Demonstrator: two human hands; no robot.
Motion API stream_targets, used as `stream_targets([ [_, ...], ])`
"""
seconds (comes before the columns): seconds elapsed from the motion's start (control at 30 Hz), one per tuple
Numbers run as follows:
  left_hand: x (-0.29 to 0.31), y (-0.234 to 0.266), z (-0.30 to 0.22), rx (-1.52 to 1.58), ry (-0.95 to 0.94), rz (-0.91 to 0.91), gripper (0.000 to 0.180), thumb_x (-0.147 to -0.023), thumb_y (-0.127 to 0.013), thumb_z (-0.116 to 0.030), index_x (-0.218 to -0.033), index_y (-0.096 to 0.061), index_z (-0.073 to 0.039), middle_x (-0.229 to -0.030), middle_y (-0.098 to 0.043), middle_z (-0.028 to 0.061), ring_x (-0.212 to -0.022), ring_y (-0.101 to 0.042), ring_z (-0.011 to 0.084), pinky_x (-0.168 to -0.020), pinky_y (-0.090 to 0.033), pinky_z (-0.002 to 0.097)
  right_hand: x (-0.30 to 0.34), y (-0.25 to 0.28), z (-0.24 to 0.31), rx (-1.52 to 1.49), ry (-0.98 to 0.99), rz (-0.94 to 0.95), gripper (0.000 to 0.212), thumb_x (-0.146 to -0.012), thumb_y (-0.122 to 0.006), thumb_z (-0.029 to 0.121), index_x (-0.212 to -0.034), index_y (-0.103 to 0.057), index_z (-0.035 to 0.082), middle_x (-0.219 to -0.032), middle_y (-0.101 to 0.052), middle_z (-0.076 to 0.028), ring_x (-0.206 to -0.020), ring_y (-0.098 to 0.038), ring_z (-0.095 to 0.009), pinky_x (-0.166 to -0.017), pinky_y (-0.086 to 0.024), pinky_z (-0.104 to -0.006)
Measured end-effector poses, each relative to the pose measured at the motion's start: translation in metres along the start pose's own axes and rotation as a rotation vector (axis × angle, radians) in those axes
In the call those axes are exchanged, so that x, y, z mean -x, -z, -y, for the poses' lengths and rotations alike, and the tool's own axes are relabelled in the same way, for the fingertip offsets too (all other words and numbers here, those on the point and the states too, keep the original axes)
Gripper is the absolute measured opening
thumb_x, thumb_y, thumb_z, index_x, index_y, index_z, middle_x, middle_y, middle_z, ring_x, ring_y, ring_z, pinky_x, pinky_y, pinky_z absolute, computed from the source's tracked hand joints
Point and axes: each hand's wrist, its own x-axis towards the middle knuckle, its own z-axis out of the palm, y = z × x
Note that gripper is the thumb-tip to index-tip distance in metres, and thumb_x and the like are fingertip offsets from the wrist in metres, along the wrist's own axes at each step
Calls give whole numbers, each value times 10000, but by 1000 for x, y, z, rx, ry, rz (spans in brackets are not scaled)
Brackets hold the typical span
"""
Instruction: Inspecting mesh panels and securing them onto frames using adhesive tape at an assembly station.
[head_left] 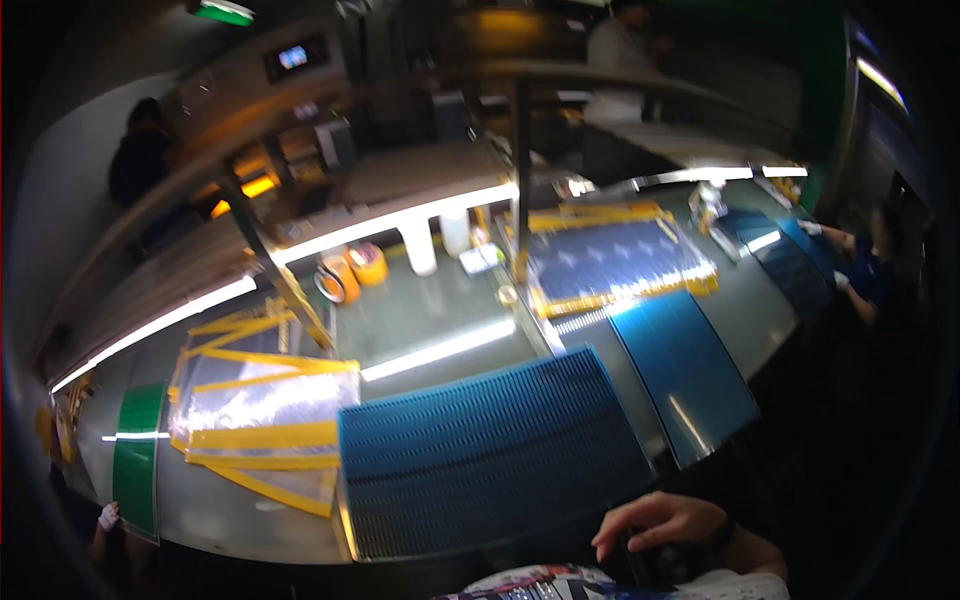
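Observation:
My right hand (665, 522) reaches in from the lower right, just off the near right corner of a large ribbed dark-blue panel (490, 455). Its fingers are loosely bent and apart, with nothing visible in them. A dark patch below the palm is too dim to make out. The ribbed panel lies on the bench at its front edge. To its right rests a smooth lighter-blue panel (688, 375), angled across the bench. My left hand is not in view. Patterned clothing (540, 580) of mine shows at the bottom.
Clear sheets with yellow tape (265, 400) lie left; a yellow-edged panel (620, 260) lies behind. Orange tape rolls (350, 275) and a white cylinder (418, 245) stand by the rail. A co-worker's gloved hand (108, 517) touches a green panel (138, 455); another co-worker handles dark-blue panels (805, 265).

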Motion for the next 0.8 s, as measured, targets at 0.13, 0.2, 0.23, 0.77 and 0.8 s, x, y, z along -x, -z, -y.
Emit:
stream_targets([
  [0.13,58,-33,52,-228,150,397,512,-893,-510,-428,-1170,-675,-31,-867,-625,148,-813,-595,279,-740,-456,366,12,3,-18,-62,36,-7,404,-950,-644,159,-1321,-594,7,-1191,-667,-140,-1123,-611,-229,-988,-462,-367],
  [0.2,99,-32,85,-354,255,613,478,-890,-538,-398,-1157,-680,-28,-892,-637,162,-843,-611,292,-768,-468,375,17,3,-31,-35,14,-38,398,-944,-644,146,-1313,-598,4,-1182,-672,-143,-1119,-614,-232,-991,-462,-366],
  [0.23,118,-29,100,-413,301,715,462,-888,-553,-384,-1151,-682,-27,-904,-643,169,-858,-618,298,-782,-473,380,19,2,-35,-47,19,-53,398,-940,-647,146,-1308,-600,1,-1175,-674,-145,-1115,-615,-231,-996,-461,-366],
  [0.77,56,37,99,186,540,80,278,-1024,-546,-290,-1165,-630,-65,-927,-705,44,-806,-671,138,-692,-520,272,14,16,-48,10,-174,-213,332,-940,-627,108,-1253,-623,-2,-1126,-685,-118,-1073,-615,-177,-969,-464,-319],
  [0.8,50,44,100,206,562,96,274,-1023,-546,-293,-1154,-629,-67,-923,-707,48,-805,-674,145,-695,-522,280,17,16,-57,23,-221,-220,315,-939,-628,111,-1232,-633,-4,-1113,-690,-114,-1061,-624,-175,-958,-472,-314],
])
